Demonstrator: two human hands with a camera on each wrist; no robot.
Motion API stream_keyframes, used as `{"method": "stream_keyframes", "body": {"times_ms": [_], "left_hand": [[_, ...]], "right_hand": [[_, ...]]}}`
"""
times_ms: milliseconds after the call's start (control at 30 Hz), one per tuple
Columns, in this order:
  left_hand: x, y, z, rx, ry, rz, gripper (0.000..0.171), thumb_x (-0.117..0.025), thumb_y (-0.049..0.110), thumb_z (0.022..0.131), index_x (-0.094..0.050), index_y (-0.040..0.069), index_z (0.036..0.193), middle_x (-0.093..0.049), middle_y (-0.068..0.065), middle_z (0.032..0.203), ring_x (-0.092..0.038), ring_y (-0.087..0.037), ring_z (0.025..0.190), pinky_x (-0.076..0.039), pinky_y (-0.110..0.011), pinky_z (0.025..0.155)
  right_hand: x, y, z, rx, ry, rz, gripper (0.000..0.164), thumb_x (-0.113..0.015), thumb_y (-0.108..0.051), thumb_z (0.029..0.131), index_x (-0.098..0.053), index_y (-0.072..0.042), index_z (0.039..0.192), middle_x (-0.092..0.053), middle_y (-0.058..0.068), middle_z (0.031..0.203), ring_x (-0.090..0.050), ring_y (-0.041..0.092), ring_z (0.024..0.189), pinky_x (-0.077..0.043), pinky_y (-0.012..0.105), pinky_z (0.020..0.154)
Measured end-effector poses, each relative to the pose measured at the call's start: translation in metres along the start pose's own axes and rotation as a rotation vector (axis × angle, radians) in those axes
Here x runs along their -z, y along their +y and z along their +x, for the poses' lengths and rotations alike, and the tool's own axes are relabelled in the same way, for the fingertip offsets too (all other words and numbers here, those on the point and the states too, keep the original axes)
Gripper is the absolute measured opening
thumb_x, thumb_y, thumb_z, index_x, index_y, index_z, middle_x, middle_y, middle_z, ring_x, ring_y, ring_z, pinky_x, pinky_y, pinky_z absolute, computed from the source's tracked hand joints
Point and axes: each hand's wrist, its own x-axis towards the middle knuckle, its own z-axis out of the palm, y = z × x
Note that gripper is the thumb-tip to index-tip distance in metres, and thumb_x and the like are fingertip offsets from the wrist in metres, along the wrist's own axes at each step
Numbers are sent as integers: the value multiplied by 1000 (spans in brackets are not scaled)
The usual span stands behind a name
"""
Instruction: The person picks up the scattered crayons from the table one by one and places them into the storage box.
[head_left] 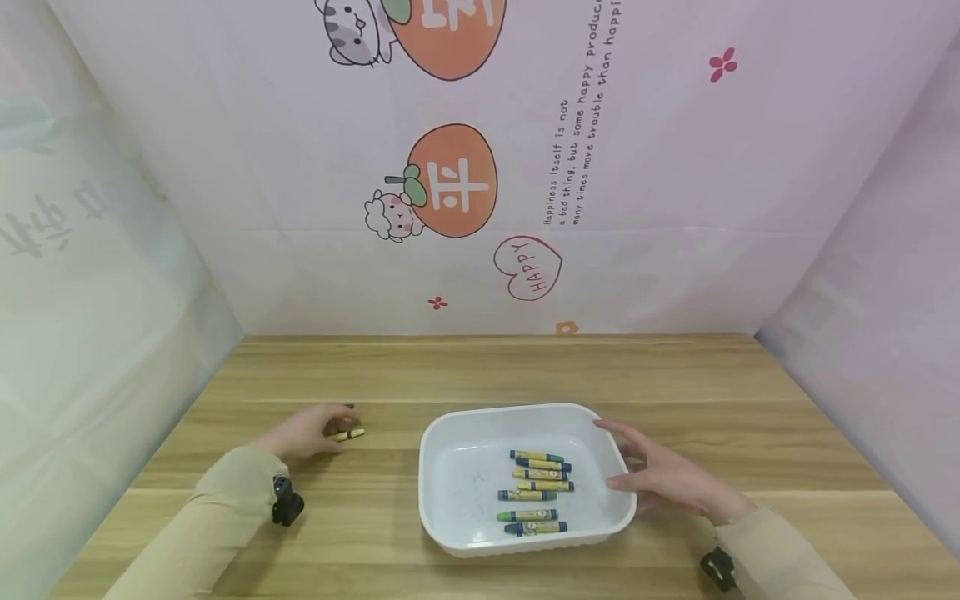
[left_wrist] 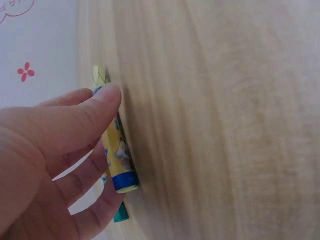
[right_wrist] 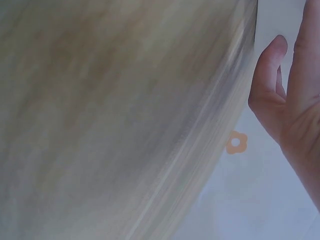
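Observation:
My left hand [head_left: 311, 429], over the table left of the tray, pinches a pale yellow crayon [left_wrist: 119, 155] between thumb and fingers. The crayon has a patterned yellow wrapper and a blue band near its end. A second crayon [left_wrist: 121, 214] shows only a green end past my lower fingers; the rest is hidden. At the right side of the white tray [head_left: 431, 479], my right hand [head_left: 667, 475] rests with thumb and forefinger extended over the rim. Several crayons lie inside the tray in a loose column, among them a light green crayon [head_left: 527, 516] and a dark blue crayon [head_left: 536, 528].
The wood-grain table [head_left: 360, 525] carries the tray near its middle front. A printed white cloth wall [head_left: 637, 275] stands along the back edge, with plain-looking cloth sides left and right. Dark wrist cameras [head_left: 287, 502] sit at both cuffs.

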Motion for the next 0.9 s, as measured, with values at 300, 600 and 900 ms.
{"method": "stream_keyframes", "body": {"times_ms": [300, 600, 900], "left_hand": [[-2, -2, 1, -4, -25, -28, 31, -73, 5, 80, -64, 3, 110, -56, 1, 85, -48, -10, 74, -44, -24, 63], [-2, -5, 2, -21, -40, -43, 31, -74, 6, 78, -65, 4, 108, -58, 2, 85, -52, -9, 76, -47, -23, 64], [0, 10, 4, -72, -42, -24, 28, -70, 9, 83, -64, 4, 110, -61, 1, 90, -57, -11, 83, -50, -25, 69]], "right_hand": [[-1, 0, 0, 2, -2, -9, 91, -68, -8, 84, -6, -9, 151, -6, 46, 142, -55, 36, 111, -55, 51, 73], [0, 1, 0, 5, -16, -7, 91, -68, -8, 85, -5, -9, 151, -5, 46, 142, -56, 36, 111, -55, 52, 73], [0, -1, 0, -1, 2, -21, 91, -68, -7, 84, -5, -9, 151, -4, 46, 142, -54, 42, 113, -55, 51, 73]]}}
